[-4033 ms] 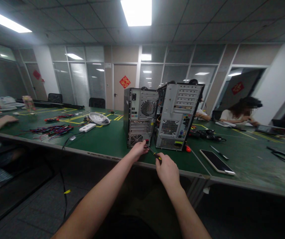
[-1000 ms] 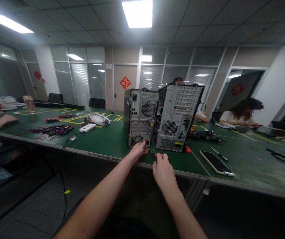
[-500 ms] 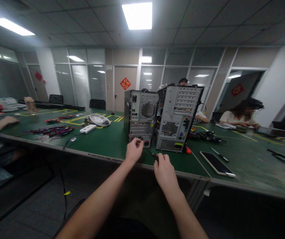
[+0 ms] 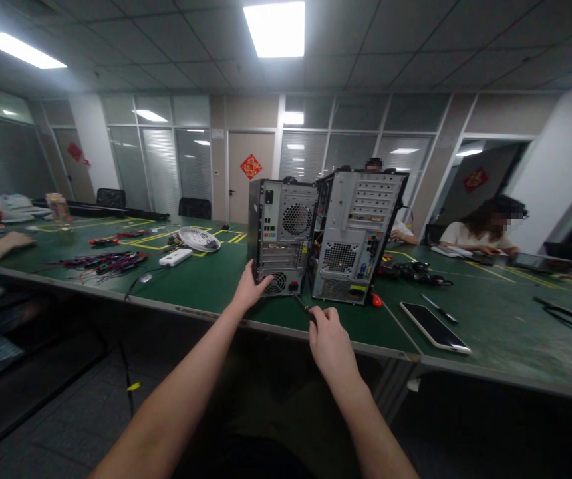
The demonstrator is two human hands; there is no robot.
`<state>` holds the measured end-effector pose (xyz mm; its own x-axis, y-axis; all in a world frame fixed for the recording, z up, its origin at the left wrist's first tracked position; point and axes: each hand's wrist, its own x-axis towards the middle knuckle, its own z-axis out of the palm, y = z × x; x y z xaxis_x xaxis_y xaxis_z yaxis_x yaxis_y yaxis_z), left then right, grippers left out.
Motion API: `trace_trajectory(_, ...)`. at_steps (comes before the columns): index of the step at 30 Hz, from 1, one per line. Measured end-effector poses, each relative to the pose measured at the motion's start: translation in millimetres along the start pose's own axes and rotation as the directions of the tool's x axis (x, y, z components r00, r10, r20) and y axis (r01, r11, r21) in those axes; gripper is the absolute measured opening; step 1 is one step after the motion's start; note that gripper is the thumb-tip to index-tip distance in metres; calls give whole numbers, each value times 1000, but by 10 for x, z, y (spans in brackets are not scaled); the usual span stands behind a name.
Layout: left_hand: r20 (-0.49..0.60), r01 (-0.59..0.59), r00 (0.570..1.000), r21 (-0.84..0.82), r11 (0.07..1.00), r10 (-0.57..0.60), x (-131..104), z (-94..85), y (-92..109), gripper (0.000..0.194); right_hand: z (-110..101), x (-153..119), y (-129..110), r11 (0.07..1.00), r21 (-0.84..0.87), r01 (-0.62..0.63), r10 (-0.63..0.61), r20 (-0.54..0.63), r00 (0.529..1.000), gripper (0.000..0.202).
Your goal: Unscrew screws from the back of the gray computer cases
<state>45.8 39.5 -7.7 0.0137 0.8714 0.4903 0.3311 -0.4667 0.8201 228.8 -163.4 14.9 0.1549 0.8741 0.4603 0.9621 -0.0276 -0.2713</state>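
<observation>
Two computer towers stand upright side by side on the green table, rear panels facing me. My left hand (image 4: 249, 291) grips the lower left corner of the left tower (image 4: 282, 255), its thumb on the rear panel near the round fan grille (image 4: 278, 283) and its fingers along the side. A screwdriver (image 4: 308, 309) with a dark handle is in my closed right hand (image 4: 330, 336). Its thin shaft points up and left toward the bottom edge of the left tower; whether the tip touches anything I cannot tell. The taller right tower (image 4: 358, 223) is close beside it.
On the right lie a phone (image 4: 434, 327), a pen-like tool (image 4: 438, 309) and black cables (image 4: 420, 273). Bundled wires (image 4: 111, 263), a white power strip (image 4: 175, 257) and a round white fan cover (image 4: 199, 239) lie left. A co-worker's hand (image 4: 19, 240) rests at far left; other people sit opposite.
My left hand has moved left from in front of the fan grille to the tower's lower left corner and taken hold there. My right hand stays nearly in place with the screwdriver.
</observation>
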Motion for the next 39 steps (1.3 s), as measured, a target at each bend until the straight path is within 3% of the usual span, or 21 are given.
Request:
trace_trajectory(8,13,3,1000,-17,1000,-2,-12,21,-11,91,26,-6,-26,1000,11,-11,11,8,1000,34)
trace_trajectory(20,67,62,996,-5,998,-61,-30,-5,36,93,8,-19,-48,997,69,18,-21,37,999,31)
trace_trajectory(27,66,14,998,-122,992,-6,72,-2,-78,90,84,-7,-34,996,93,12,-15,28,1000,27)
trace_trajectory(39,29,62,998,-154,986,-58,80,42,-213,92,169,-7,-53,997,53,52,-54,30,998,34)
